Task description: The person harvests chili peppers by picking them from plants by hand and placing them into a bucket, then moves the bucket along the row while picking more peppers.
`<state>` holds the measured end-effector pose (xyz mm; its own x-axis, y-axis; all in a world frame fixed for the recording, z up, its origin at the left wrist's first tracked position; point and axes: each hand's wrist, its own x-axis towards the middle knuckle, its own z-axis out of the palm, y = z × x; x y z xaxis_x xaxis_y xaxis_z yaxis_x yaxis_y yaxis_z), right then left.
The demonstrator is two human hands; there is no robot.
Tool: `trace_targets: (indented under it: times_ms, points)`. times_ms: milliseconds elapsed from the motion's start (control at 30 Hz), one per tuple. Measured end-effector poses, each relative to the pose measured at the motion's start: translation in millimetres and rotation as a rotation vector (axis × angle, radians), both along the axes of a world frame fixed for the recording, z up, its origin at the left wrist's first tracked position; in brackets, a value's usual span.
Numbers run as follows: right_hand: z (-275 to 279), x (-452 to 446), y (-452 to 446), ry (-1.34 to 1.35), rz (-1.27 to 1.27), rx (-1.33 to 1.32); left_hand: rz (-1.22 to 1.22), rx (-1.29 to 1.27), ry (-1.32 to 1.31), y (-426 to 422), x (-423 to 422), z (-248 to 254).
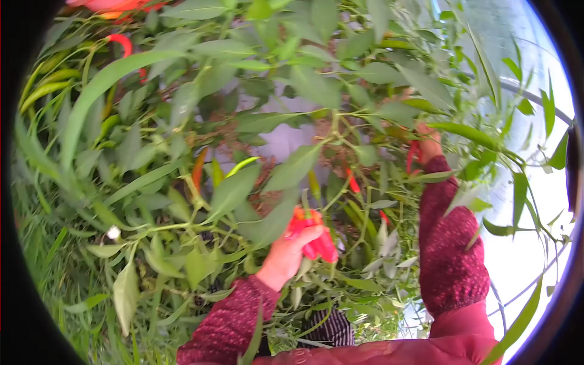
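My left hand (291,254) is closed around a bunch of several red chili peppers (320,245), low in the middle of the view. Farther up on the right, my right hand (429,143) reaches in among the pepper plant's leaves. A red chili pepper (413,156) hangs right against that hand. Leaves cover most of its fingers, so their grip does not show. Just above the right wrist a long green chili pepper (465,134) grows on its stem. Another red chili pepper (353,181) hangs between my two hands.
Leafy pepper stems fill most of the view. Green peppers (52,88) and a curved red pepper (121,42) hang at the upper left. Grass (55,267) grows along the left side. Clear sheeting (511,55) with curved bars stands on the right.
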<state>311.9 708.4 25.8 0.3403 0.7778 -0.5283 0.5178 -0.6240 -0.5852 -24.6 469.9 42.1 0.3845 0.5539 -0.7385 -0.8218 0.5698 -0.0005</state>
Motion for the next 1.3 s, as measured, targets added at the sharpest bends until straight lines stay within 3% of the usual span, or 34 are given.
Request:
trace_targets:
  times_ms: [100, 367, 500, 567, 600, 633, 733, 767, 800, 867, 933, 967, 1033, 1100, 1233, 1300]
  points:
    - [-12.2, 48.4, -2.8, -0.032, 0.424, 0.246, -0.019, 0.055, -0.016, -0.1, -2.4, -4.6]
    - [50.2, 120.9, -20.5, -0.463, 0.453, 0.319, -0.019, 0.081, -0.007, 1.1, -1.0, -3.4]
    - [106.9, 214.5, -29.3, -0.763, 0.601, 0.511, 0.036, 0.102, -0.003, 3.0, -0.3, -3.4]
    - [187.6, 109.7, -20.9, -0.065, -0.057, 0.307, 0.010, 0.127, -0.026, 6.0, -4.5, 1.6]
    - [221.8, 27.7, -27.8, -0.058, -0.094, 0.211, 0.003, 0.124, -0.027, 6.6, -6.2, 4.8]
    - [226.8, 39.2, -30.1, -0.078, -0.048, 0.244, 0.000, 0.120, -0.023, 9.4, -9.2, 8.4]
    - [235.5, 7.8, -49.5, 0.322, -0.369, 0.417, 0.030, 0.126, -0.075, 15.0, -20.8, 22.9]
    - [236.0, 2.6, -59.8, 0.610, -0.225, 0.357, 0.019, 0.145, -0.081, 15.5, -27.5, 29.4]
    - [237.2, -28.5, -70.9, 0.675, -0.205, 0.430, 0.013, 0.152, -0.077, 17.9, -33.8, 39.8]
    - [267.8, -117.7, -92.3, 0.496, -0.166, 0.091, 0.079, 0.210, -0.120, 22.2, -53.1, 77.7]
    - [252.7, -183.8, -107.7, 0.645, -0.009, -0.047, 0.071, 0.254, -0.094, 35.9, -76.2, 120.9]
    - [242.2, -215.5, -112.9, 0.810, -0.111, -0.113, 0.074, 0.307, -0.056, 43.2, -86.2, 137.7]
    - [217.9, -253.1, -109.0, 0.952, 0.054, -0.221, 0.100, 0.329, 0.092, 53.9, -106.6, 153.9]
    - [202.9, -288.8, -101.2, 1.075, -0.069, -0.238, 0.086, 0.264, 0.062, 60.6, -127.7, 156.5]
    - [188.9, -340.7, -99.8, 1.199, 0.040, -0.148, 0.067, 0.252, 0.226, 64.4, -148.0, 173.0]
    - [170.8, -349.8, -101.4, 1.076, 0.002, -0.154, 0.103, 0.287, 0.243, 73.1, -158.6, 194.8]
